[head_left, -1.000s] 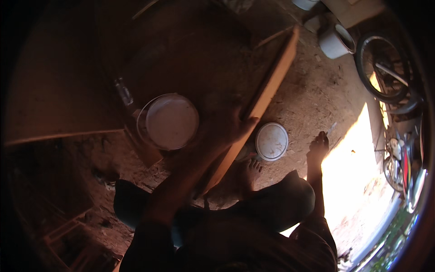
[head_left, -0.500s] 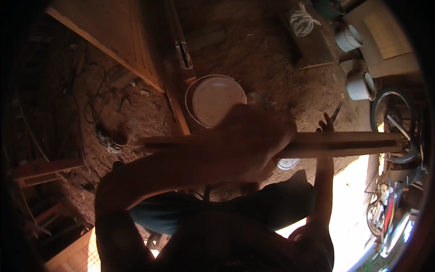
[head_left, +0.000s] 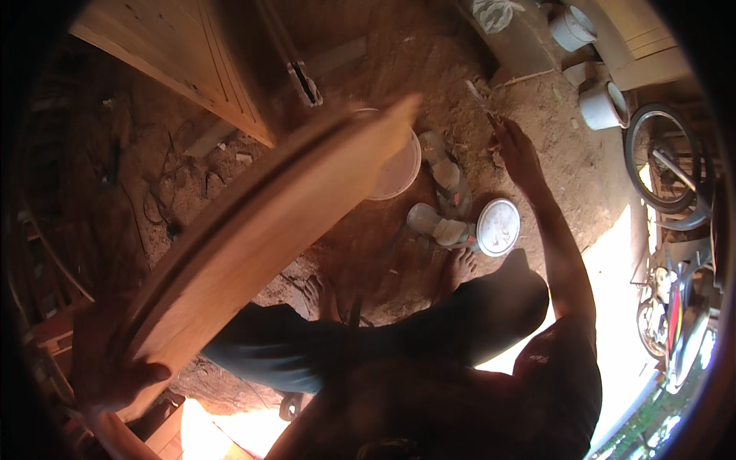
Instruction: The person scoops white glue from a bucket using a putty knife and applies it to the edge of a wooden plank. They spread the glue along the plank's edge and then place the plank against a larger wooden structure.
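A long wooden board (head_left: 261, 253) with a dark groove along its edge slants up across the left half. My left hand (head_left: 115, 368) grips its lower end, thumb lying over the pale face. Out to the right, apart from the board, my right hand (head_left: 517, 153) is closed around a slim tool (head_left: 477, 93) that points up and away; its exact kind is not clear. Behind the board's far end is a round pale tub (head_left: 402, 175), partly covered. A round white lid (head_left: 498, 228) lies on the ground by my right knee.
Sandals (head_left: 443, 170) lie between the tub and lid, near my bare feet. A panelled wooden piece (head_left: 169, 61) leans at far left. White buckets (head_left: 603, 106), a bicycle wheel (head_left: 665, 157) and a motorbike (head_left: 673, 318) line the right side.
The board has swung from level across my front to a slant on the left. My left hand now grips its lower end. My right hand has moved up and forward with the tool.
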A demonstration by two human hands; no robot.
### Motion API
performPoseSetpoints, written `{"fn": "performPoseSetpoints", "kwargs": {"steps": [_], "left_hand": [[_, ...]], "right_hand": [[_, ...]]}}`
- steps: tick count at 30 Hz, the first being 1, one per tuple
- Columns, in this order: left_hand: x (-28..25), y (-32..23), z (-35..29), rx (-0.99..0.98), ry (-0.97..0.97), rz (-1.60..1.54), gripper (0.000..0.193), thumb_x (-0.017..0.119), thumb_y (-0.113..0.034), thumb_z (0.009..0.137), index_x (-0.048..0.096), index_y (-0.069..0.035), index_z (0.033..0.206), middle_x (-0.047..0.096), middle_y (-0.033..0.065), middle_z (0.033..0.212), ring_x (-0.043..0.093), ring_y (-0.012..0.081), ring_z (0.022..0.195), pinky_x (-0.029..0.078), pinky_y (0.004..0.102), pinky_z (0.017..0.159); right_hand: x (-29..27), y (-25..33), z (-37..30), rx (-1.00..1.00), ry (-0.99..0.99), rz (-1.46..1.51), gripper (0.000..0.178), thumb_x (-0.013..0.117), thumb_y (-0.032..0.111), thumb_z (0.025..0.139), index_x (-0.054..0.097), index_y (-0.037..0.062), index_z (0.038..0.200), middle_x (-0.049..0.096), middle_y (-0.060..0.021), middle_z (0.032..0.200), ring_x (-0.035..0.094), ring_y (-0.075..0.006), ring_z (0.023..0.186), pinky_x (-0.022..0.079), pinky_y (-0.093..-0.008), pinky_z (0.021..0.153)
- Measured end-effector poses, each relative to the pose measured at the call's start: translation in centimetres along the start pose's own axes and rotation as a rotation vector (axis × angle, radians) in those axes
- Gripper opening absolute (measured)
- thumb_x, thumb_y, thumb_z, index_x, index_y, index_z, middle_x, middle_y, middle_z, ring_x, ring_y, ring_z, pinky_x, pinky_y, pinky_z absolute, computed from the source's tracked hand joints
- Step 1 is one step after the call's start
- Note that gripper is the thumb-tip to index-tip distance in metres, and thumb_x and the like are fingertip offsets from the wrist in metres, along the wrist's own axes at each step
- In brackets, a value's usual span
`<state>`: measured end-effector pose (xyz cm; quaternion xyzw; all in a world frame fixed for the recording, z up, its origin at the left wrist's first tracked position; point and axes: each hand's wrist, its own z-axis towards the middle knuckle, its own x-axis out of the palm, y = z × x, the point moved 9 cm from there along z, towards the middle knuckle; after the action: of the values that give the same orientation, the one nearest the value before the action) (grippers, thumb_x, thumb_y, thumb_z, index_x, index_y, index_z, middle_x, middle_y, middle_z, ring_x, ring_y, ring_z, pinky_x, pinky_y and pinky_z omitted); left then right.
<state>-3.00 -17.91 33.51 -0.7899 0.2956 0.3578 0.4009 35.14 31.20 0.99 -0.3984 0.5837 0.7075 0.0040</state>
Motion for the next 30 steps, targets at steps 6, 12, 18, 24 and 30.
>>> {"fn": "performPoseSetpoints", "kwargs": {"steps": [6, 12, 18, 24, 30], "left_hand": [[5.4, 14.6, -8.0, -0.618, 0.135, -0.313, 0.086, 0.1, -0.052, 0.072, 0.069, 0.001, 0.133, 0.072, 0.0091, 0.118, 0.067, 0.0195, 0.109, 0.052, 0.04, 0.096], [10.4, 17.9, -8.4, -0.523, -0.176, -0.392, 0.076, 0.079, -0.05, 0.096, 0.06, 0.005, 0.145, 0.071, 0.0144, 0.126, 0.063, 0.0217, 0.119, 0.048, 0.0401, 0.105], [16.6, 23.1, -9.7, -0.552, -0.545, -0.52, 0.084, 0.048, -0.066, 0.112, 0.054, 0.009, 0.15, 0.07, 0.0212, 0.127, 0.064, 0.0264, 0.118, 0.05, 0.0411, 0.103], [16.3, 19.9, -8.0, -0.583, -0.594, -0.481, 0.096, 0.045, -0.077, 0.107, 0.057, 0.009, 0.147, 0.071, 0.0221, 0.122, 0.067, 0.0273, 0.109, 0.053, 0.0434, 0.091], [14.8, 18.2, -8.1, -0.562, -0.582, -0.302, 0.096, 0.048, -0.077, 0.106, 0.058, 0.01, 0.144, 0.072, 0.0235, 0.114, 0.067, 0.0275, 0.104, 0.053, 0.0458, 0.089]], "right_hand": [[4.7, 9.2, -0.5, -0.12, 0.244, -0.066, 0.029, 0.067, 0.016, 0.109, 0.067, 0.0026, 0.135, 0.076, -0.0104, 0.093, 0.074, -0.0182, 0.086, 0.057, -0.0353, 0.078], [7.3, 13.6, -1.6, -0.408, 0.212, -0.452, 0.025, 0.07, 0.015, 0.104, 0.072, 0.0097, 0.129, 0.077, -0.0144, 0.103, 0.078, -0.0322, 0.088, 0.06, -0.0445, 0.077], [11.7, 13.6, -1.6, -0.519, 0.352, -0.89, 0.032, 0.07, 0.01, 0.097, 0.073, 0.0127, 0.13, 0.077, -0.0106, 0.107, 0.078, -0.0314, 0.088, 0.063, -0.0446, 0.073], [20.5, 13.0, 0.8, -0.583, 0.502, -1.123, 0.017, 0.072, 0.011, 0.093, 0.08, 0.0131, 0.108, 0.079, -0.0107, 0.102, 0.08, -0.0289, 0.089, 0.064, -0.0436, 0.072], [25.0, 10.8, 0.8, -0.537, 0.673, -1.173, 0.011, 0.073, 0.012, 0.092, 0.084, 0.0118, 0.093, 0.081, -0.0131, 0.094, 0.082, -0.0314, 0.09, 0.066, -0.0433, 0.074]]}}
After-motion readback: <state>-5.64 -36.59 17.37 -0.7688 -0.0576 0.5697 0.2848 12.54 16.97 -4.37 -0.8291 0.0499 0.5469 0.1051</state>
